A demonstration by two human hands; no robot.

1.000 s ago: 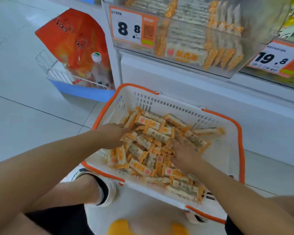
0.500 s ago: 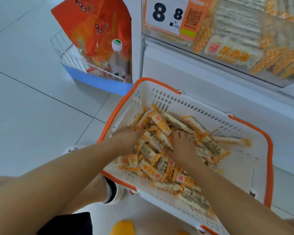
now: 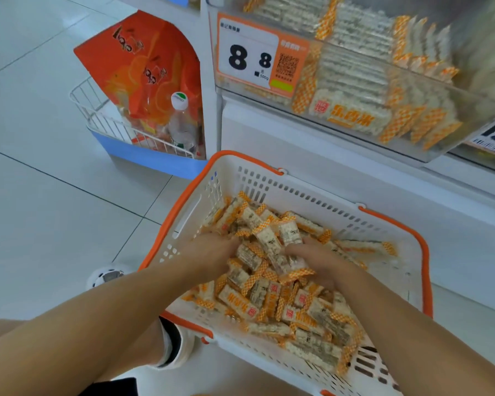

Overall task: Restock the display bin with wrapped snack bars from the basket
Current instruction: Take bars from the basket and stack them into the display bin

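Note:
A white basket with orange rim point(image 3: 395, 224) stands on the floor and holds several wrapped snack bars point(image 3: 269, 298) in orange-checked wrappers. My left hand point(image 3: 212, 252) and my right hand point(image 3: 323, 264) are both dug into the pile, facing each other. They hold a heaped bunch of bars point(image 3: 272, 238) between them, with the fingertips hidden under the wrappers. The clear display bin point(image 3: 355, 90) on the shelf above the basket is stacked with the same bars.
An "8.8" price tag point(image 3: 249, 58) is fixed to the bin's front. Left of the shelf, a wire rack point(image 3: 97, 115) holds orange bags point(image 3: 143, 67) and a bottle point(image 3: 180, 121). My shoe point(image 3: 106, 275) rests on the tiled floor beside the basket.
My hands have drawn closer together in the basket, heaping bars up between them. The view has tilted up and moved closer to the shelf.

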